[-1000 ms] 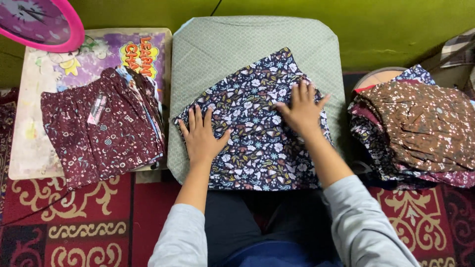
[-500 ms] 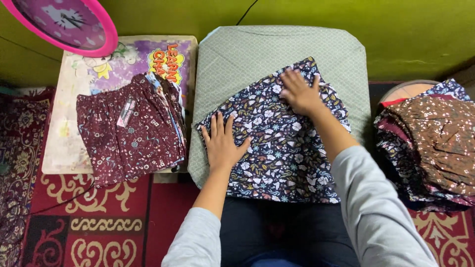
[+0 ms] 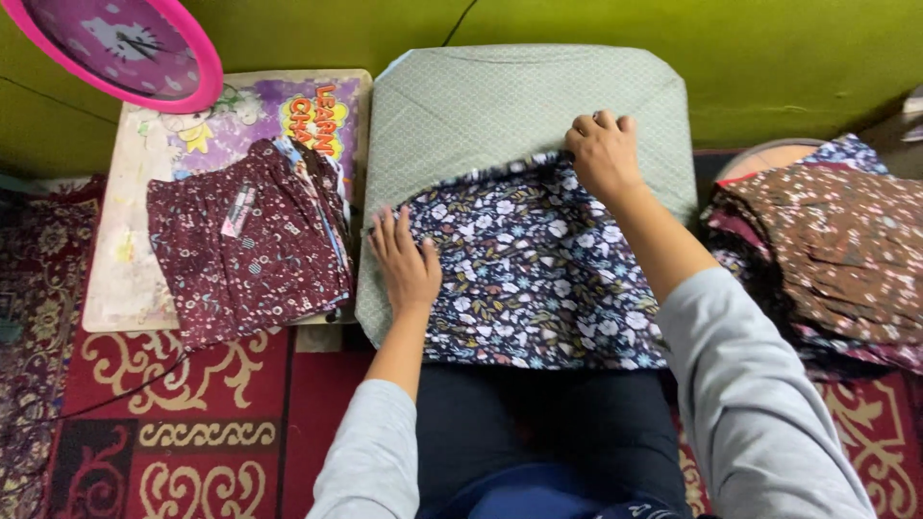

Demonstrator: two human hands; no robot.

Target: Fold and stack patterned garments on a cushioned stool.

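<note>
1. The dark navy floral garment (image 3: pixel 534 279) lies spread on the grey-green padded board (image 3: pixel 500 106), its near edge hanging toward the person's lap.
2. The left hand (image 3: pixel 406 264) rests flat, fingers spread, on the garment's left edge; its grip is wide and holds nothing, only pinning the cloth.
3. The right hand (image 3: pixel 604 154) sits at the far right corner, fingers curled down over the cloth edge; the grip looks narrow, closed on that corner of the garment.
4. To do this step well, I judge the flat hand should press evenly so the cloth does not slide, while the corner is drawn taut and square to the board's edge.
5. Creases show near the middle; smoothing from the centre outward would likely give a cleaner fold.
6. Left of the board, a stack of maroon floral garments (image 3: pixel 245 250) lies on a colourful picture board (image 3: pixel 144 163).
7. Far left, a pink-rimmed clock (image 3: pixel 120 43) leans in.
8. Right, a pile of brown floral garments (image 3: pixel 827 240) waits, over a red patterned carpet (image 3: pixel 192 423).
</note>
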